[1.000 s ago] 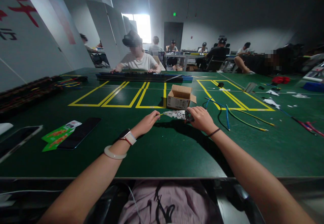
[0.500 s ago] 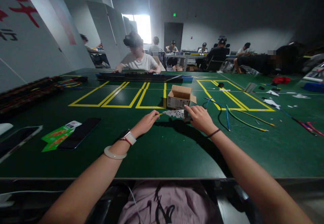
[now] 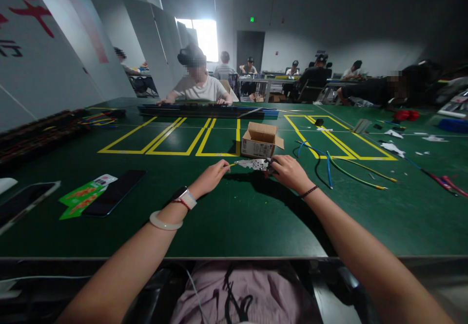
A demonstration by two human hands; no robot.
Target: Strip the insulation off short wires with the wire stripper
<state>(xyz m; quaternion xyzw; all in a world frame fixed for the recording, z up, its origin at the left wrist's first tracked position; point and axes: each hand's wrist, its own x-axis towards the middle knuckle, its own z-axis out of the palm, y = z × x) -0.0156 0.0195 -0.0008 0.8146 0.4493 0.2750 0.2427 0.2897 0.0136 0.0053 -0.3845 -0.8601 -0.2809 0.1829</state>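
Observation:
My left hand (image 3: 213, 176) pinches the end of a thin yellow wire (image 3: 231, 165) just above the green table (image 3: 234, 216). The wire's tip reaches into the metal jaws of a wire stripper (image 3: 255, 164). My right hand (image 3: 288, 172) is closed around the stripper's dark handles. An open cardboard box (image 3: 260, 140) stands right behind the tool. A watch and a pale bangle sit on my left wrist, a dark band on my right.
Loose blue, green and yellow wires (image 3: 340, 168) lie to the right. A dark phone (image 3: 114, 193) and a green packet (image 3: 83, 197) rest at the left. Yellow tape lines (image 3: 183, 138) mark the table. A person (image 3: 199, 86) works at the far edge, others sit behind.
My right hand opened its grip a little half a second ago and has closed on the stripper handles again. My left hand keeps the wire in place.

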